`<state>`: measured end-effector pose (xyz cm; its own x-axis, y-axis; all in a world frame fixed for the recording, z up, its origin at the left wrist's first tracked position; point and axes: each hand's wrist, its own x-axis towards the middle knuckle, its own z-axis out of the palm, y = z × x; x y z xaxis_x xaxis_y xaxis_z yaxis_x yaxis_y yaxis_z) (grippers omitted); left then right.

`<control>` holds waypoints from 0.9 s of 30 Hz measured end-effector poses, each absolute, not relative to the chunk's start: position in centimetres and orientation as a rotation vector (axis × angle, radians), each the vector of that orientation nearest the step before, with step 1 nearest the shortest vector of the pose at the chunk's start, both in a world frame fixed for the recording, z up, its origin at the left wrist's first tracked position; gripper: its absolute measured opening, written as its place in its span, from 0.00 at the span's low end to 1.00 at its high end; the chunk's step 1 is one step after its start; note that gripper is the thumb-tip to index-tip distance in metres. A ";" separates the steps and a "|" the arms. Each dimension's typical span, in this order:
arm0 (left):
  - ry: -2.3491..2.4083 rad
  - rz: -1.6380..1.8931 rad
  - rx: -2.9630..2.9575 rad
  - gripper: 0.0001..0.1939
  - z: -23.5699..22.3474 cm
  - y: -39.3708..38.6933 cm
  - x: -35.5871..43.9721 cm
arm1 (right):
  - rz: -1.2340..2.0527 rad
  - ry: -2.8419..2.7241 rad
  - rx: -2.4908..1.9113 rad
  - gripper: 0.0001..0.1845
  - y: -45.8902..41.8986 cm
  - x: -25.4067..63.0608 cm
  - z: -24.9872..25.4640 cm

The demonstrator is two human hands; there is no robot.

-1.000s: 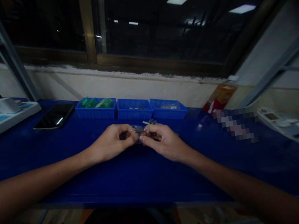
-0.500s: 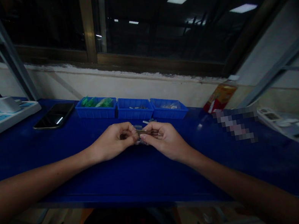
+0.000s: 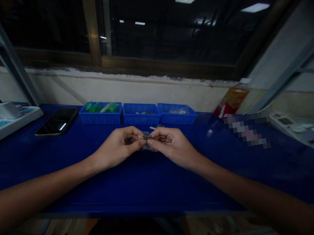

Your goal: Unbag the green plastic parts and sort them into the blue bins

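Piece (image 3: 148,137): slim, metallic-looking, between the fingertips, above blue table (image 3: 145,188).
Left hand (image 3: 116,148): pinched on its left end.
Right hand (image 3: 176,146): pinched opposite, near the left.
Clear plastic (image 3: 149,147): just below; wrapping unclear.
Grip: light and level, I'd judge, avoiding creases.

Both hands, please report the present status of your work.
Left hand, right hand: both pinching slim part. Its exact type: too small to tell. Loose pieces close behind; blue bins beyond.
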<state>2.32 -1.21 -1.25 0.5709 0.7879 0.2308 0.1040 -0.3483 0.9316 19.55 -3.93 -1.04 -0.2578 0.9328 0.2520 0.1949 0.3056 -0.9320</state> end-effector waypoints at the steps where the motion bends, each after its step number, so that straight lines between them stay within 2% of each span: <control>1: 0.736 0.855 1.799 0.06 -1.3 -1.2 2.3 | 1.041 -1.675 -1.042 0.06 -3.9 19.5 -1.0; 27: 0.773 0.900 1.931 0.09 -1.1 -0.8 1.9 | 0.875 -1.808 -1.105 0.09 -4.1 19.9 -0.9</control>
<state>1.90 -0.83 -1.06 0.5502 0.7819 0.2932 0.1721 -0.4497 0.8764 19.86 -4.06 -0.91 -0.2748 0.9178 0.2866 0.3452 0.3724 -0.8615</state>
